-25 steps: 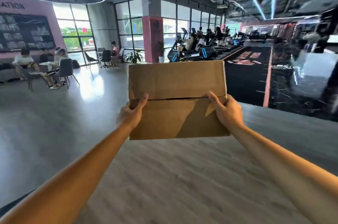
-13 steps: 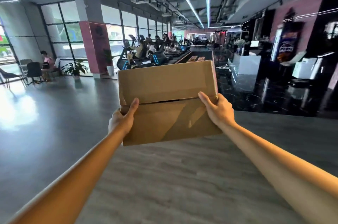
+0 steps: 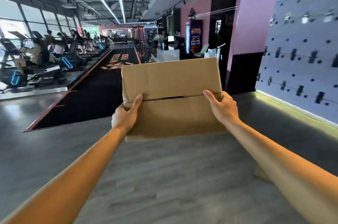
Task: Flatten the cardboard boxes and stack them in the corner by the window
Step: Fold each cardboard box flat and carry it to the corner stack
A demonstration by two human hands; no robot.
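Grey floor (image 3: pixel 164 178) fills the lower frame, wood-grained and wide, running out beneath both outstretched arms. Beyond the fingertips, a black mat (image 3: pixel 91 95) with orange lettering stretches away, and left of that a row of exercise machines (image 3: pixel 36 62) lines the windows, people on them. Off past the right-side fingers, a pale pegboard wall (image 3: pixel 300 66) dotted with dark hooks, a lit strip along its base. Farther back, a Pepsi cooler (image 3: pixel 195 39) against the pink wall.

Now the cardboard box (image 3: pixel 172 99), held up in the air at arm's length, clear of the floor, its two flaps meeting along a seam with a dark slot in the middle. Left hand (image 3: pixel 125 115) grips the left edge, thumb laid up over the seam, fingers curled behind out of sight. Right hand (image 3: pixel 223 106) clamps the right edge, thumb on the front face, fingers wrapped round the back. A corner of more cardboard (image 3: pixel 260 173) peeks out under the right forearm.
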